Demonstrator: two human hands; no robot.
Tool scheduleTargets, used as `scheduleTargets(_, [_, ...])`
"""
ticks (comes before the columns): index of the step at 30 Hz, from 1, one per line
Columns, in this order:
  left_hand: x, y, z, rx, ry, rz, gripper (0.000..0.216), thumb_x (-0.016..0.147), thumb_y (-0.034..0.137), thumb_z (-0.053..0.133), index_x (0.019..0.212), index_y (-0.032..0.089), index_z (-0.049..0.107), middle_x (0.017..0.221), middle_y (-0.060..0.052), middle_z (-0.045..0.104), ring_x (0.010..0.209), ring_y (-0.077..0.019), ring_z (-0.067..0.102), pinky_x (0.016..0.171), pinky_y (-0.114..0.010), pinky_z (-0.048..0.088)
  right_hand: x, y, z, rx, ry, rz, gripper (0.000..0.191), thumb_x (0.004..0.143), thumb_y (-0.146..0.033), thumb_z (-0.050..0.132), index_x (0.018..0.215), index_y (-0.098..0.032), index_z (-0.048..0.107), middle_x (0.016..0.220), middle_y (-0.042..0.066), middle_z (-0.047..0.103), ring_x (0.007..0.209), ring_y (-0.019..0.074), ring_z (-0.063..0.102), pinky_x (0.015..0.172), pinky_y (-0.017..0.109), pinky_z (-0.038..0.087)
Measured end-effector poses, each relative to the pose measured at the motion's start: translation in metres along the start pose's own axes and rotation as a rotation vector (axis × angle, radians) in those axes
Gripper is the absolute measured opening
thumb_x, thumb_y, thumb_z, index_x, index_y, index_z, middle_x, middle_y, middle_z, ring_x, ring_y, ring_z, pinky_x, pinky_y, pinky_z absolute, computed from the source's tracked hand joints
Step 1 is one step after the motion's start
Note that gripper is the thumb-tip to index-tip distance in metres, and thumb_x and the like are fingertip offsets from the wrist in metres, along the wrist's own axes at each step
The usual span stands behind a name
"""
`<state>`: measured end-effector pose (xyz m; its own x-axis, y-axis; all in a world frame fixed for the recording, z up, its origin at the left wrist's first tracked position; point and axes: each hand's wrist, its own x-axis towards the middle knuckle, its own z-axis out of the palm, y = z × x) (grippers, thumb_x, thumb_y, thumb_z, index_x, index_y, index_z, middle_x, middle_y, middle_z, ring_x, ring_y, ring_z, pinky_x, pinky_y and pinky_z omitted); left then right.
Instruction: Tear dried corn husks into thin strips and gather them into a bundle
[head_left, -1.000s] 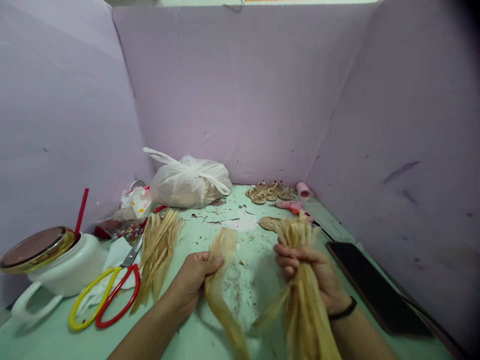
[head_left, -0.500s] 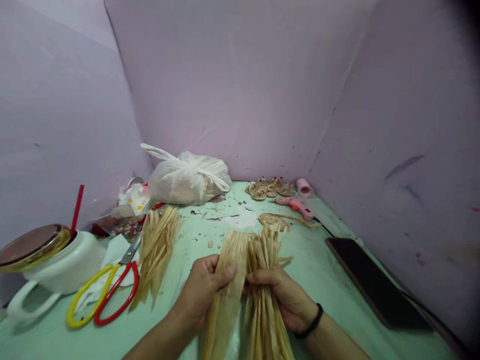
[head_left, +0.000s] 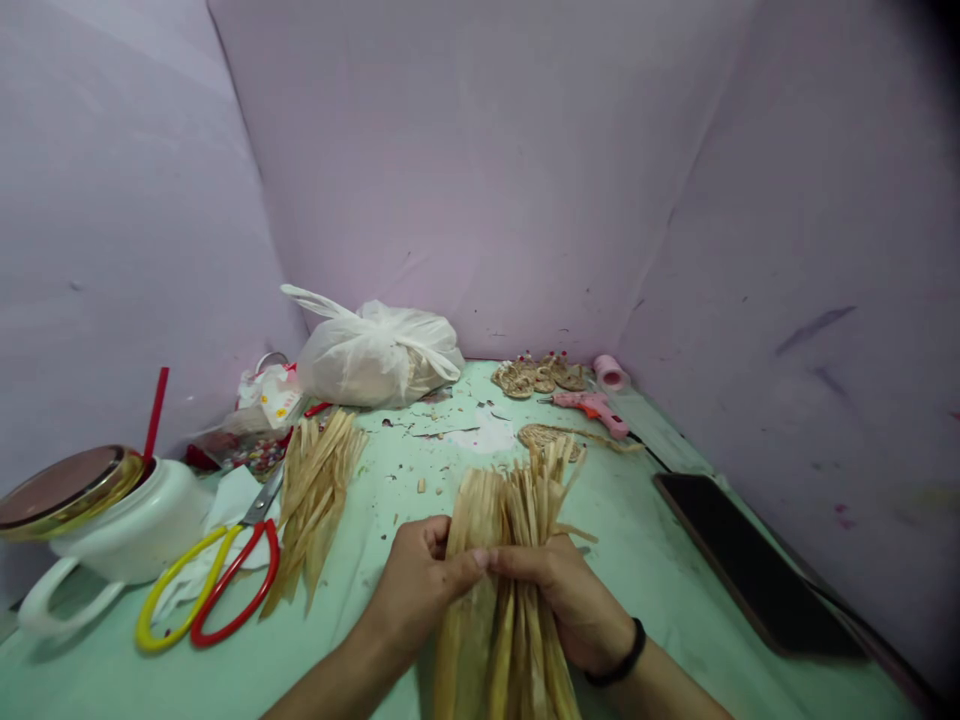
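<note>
Close in front of me, my left hand (head_left: 431, 575) pinches a wide, flat strip of dried husk (head_left: 474, 600) between thumb and fingers. My right hand (head_left: 562, 590), with a black band at the wrist, is closed round a bundle of narrow dried husk strips (head_left: 529, 630). The wide strip lies against the bundle's left side, and my two thumbs meet across them. Both lots stand roughly upright, their lower ends running out of view. Another pile of dried husk strips (head_left: 319, 490) lies on the table to the left.
Scissors (head_left: 225, 570) with yellow and red handles lie left, beside a white mug (head_left: 135, 525) with a lid. A tied white plastic bag (head_left: 379, 355) sits at the back. A pink glue gun (head_left: 592, 410), coiled braids (head_left: 536, 378) and a phone (head_left: 750, 560) are right.
My left hand has moved right, bringing the wide husk strip against the bundle. The gap between them has closed and the thumbs now touch.
</note>
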<state>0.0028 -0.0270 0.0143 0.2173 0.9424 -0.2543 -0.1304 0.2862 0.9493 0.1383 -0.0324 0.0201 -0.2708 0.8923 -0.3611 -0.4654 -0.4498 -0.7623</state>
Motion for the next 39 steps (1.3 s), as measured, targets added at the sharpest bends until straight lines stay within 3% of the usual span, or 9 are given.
scheduleTargets(6, [-0.001, 0.003, 0.001, 0.01, -0.025, -0.061, 0.028, 0.05, 0.034, 0.072, 0.057, 0.01, 0.061, 0.051, -0.001, 0.056, 0.048, -0.0112, 0.046, 0.048, -0.023, 0.032, -0.001, -0.002, 0.004, -0.135, 0.052, -0.074, 0.025, 0.046, -0.012, 0.07, 0.071, -0.013, 0.068, 0.071, 0.005, 0.069, 0.064, 0.0208, 0.062, 0.061, 0.032, 0.049])
scheduleTargets(11, [-0.001, -0.002, 0.002, 0.039, -0.035, -0.036, 0.024, 0.051, 0.032, 0.069, 0.053, 0.011, 0.058, 0.047, 0.001, 0.051, 0.044, -0.0088, 0.041, 0.044, -0.021, 0.027, -0.003, -0.001, 0.006, -0.218, 0.087, -0.129, 0.013, 0.048, -0.009, 0.064, 0.059, -0.014, 0.066, 0.056, 0.0, 0.063, 0.054, 0.0147, 0.055, 0.056, 0.027, 0.047])
scheduleTargets(19, [0.004, 0.003, -0.007, -0.153, -0.13, -0.062, 0.028, 0.052, 0.029, 0.074, 0.068, 0.009, 0.064, 0.059, -0.006, 0.064, 0.057, -0.0164, 0.056, 0.057, -0.026, 0.04, 0.0, -0.007, -0.002, -0.085, -0.006, -0.047, 0.021, 0.051, -0.016, 0.068, 0.071, -0.011, 0.068, 0.063, 0.006, 0.069, 0.058, 0.0207, 0.062, 0.064, 0.036, 0.049])
scheduleTargets(24, [0.006, 0.006, -0.01, -0.152, -0.028, -0.105, 0.025, 0.047, 0.025, 0.076, 0.062, 0.008, 0.064, 0.057, -0.007, 0.066, 0.053, -0.015, 0.056, 0.055, -0.026, 0.041, 0.003, -0.006, -0.008, 0.009, -0.063, 0.059, 0.021, 0.055, -0.02, 0.071, 0.072, -0.008, 0.068, 0.06, 0.009, 0.069, 0.052, 0.0212, 0.063, 0.064, 0.039, 0.049])
scheduleTargets(29, [0.009, 0.006, -0.014, -0.173, 0.018, -0.115, 0.026, 0.046, 0.024, 0.076, 0.062, 0.008, 0.064, 0.055, -0.006, 0.066, 0.049, -0.0139, 0.055, 0.052, -0.024, 0.04, 0.006, -0.009, -0.014, 0.158, -0.069, 0.112, 0.014, 0.056, -0.014, 0.071, 0.068, -0.01, 0.065, 0.057, 0.005, 0.068, 0.054, 0.0179, 0.064, 0.061, 0.032, 0.051])
scheduleTargets(34, [0.016, 0.012, -0.027, -0.181, 0.094, -0.115, 0.03, 0.044, 0.026, 0.077, 0.064, 0.009, 0.062, 0.052, -0.003, 0.062, 0.047, -0.0126, 0.054, 0.049, -0.024, 0.039, 0.001, -0.041, -0.034, 0.271, -0.101, 0.187, 0.014, 0.056, -0.011, 0.07, 0.066, -0.013, 0.062, 0.053, -0.001, 0.063, 0.054, 0.0129, 0.064, 0.055, 0.022, 0.051])
scheduleTargets(39, [0.018, 0.015, -0.032, -0.147, 0.156, -0.109, 0.024, 0.044, 0.024, 0.074, 0.057, 0.011, 0.057, 0.049, -0.001, 0.059, 0.045, -0.0124, 0.053, 0.048, -0.024, 0.039, -0.009, -0.07, -0.053, 0.275, -0.233, 0.094, 0.018, 0.053, -0.012, 0.072, 0.067, -0.013, 0.06, 0.053, -0.004, 0.053, 0.042, 0.0022, 0.051, 0.042, 0.009, 0.042])
